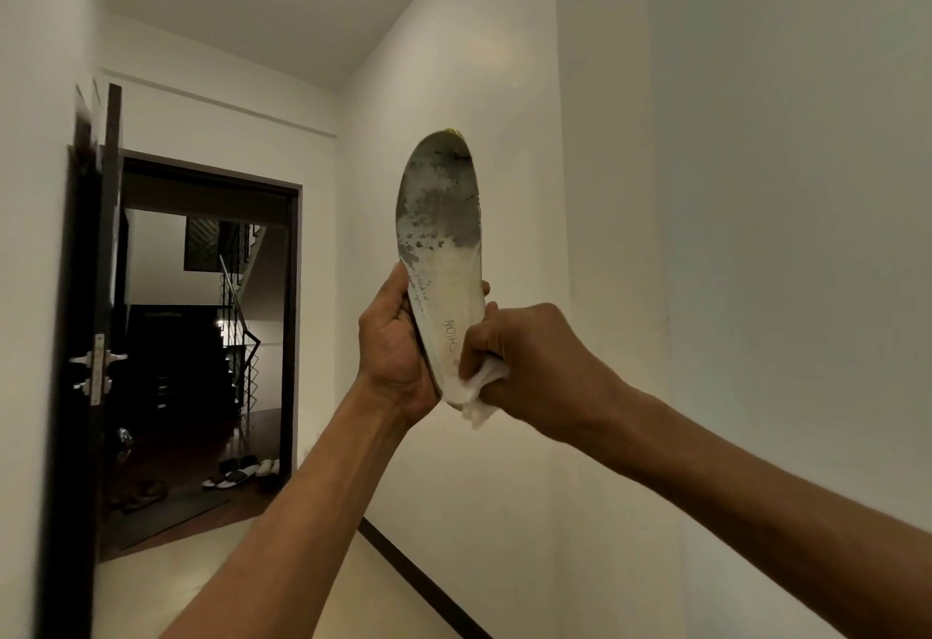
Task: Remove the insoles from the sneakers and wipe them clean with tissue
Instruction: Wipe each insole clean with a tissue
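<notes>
A: Head view. White hallway; wall (504, 83) close behind, dark doorway (207, 335) left. Insole (440, 255) is held upright, heel clamped in the left hand (398, 351).

B: Wiping step judged under way. Tissue (479, 388) is bunched in the closed right hand (524, 361), pressed at the heel. Upward strokes toward the grey toe are called for; open air above, sneakers unseen.

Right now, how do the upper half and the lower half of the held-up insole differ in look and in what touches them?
The upper half of the insole is blotched dark grey; the lower half is pale cream with faint printed letters. The upper half stands free in the air; the lower half is gripped by the left hand, and the right hand presses a white tissue against it. Both halves belong to one upright insole.
</notes>
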